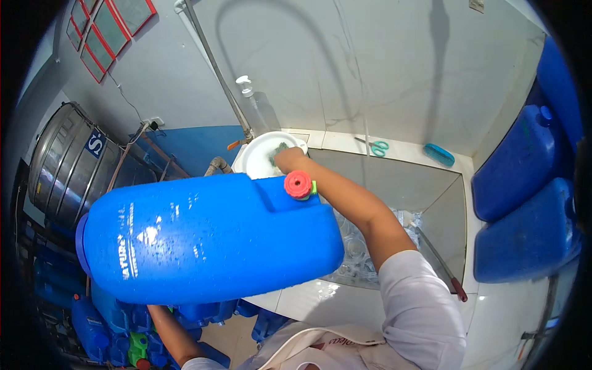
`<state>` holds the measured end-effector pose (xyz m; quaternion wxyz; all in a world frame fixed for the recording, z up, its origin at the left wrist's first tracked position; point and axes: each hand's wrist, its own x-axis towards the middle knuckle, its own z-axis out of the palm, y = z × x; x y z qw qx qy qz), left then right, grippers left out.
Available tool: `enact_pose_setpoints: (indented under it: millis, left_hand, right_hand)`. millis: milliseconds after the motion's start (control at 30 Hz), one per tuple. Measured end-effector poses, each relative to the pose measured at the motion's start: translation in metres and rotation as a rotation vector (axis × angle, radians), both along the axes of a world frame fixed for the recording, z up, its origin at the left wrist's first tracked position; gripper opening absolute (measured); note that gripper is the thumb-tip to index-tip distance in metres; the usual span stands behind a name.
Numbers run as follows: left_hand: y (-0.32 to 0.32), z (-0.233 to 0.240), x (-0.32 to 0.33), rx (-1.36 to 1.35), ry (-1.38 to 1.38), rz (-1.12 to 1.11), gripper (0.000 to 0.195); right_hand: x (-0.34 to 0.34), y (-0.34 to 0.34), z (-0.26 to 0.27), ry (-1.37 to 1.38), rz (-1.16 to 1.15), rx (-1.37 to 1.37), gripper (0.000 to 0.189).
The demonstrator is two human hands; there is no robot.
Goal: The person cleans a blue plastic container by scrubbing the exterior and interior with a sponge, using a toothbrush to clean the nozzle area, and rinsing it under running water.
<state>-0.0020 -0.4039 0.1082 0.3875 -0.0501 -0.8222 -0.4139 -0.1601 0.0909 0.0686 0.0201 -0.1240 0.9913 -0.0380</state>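
Observation:
A large blue plastic water container (pixel 212 240), wet with droplets and bearing writing, lies sideways across the view, its red cap (pixel 297 184) towards the right. My left forearm goes up behind its lower left side; the hand itself is hidden by the container. Beyond it, my right hand (pixel 289 159) reaches into a round white plastic basin (pixel 251 150) with white contents. Its bent fingers are on a green scouring pad (pixel 277 151). A clear pump bottle (pixel 259 108) stands behind the basin.
A tiled sink (pixel 444 203) holds clear items and a red-handled tool (pixel 458 289). Teal scissors (pixel 380 148) and a blue brush (pixel 438 155) lie on its back ledge. Blue containers (pixel 518 162) stand at the right, more at lower left. A steel tank (pixel 69 162) is at the left.

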Motion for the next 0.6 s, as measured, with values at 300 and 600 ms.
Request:
enact_pose_setpoints:
  millis: [300, 600]
  left_hand:
    - [-0.014, 0.009, -0.033, -0.063, -0.005, -0.04, 0.006]
    - [0.022, 0.007, -0.084, -0.075, -0.004, -0.148, 0.007]
  right_hand:
    - [0.183, 0.115, 0.094, 0.181, -0.17, -0.645, 0.029]
    - [0.297, 0.115, 0.103, 0.321, -0.261, -0.224, 0.049]
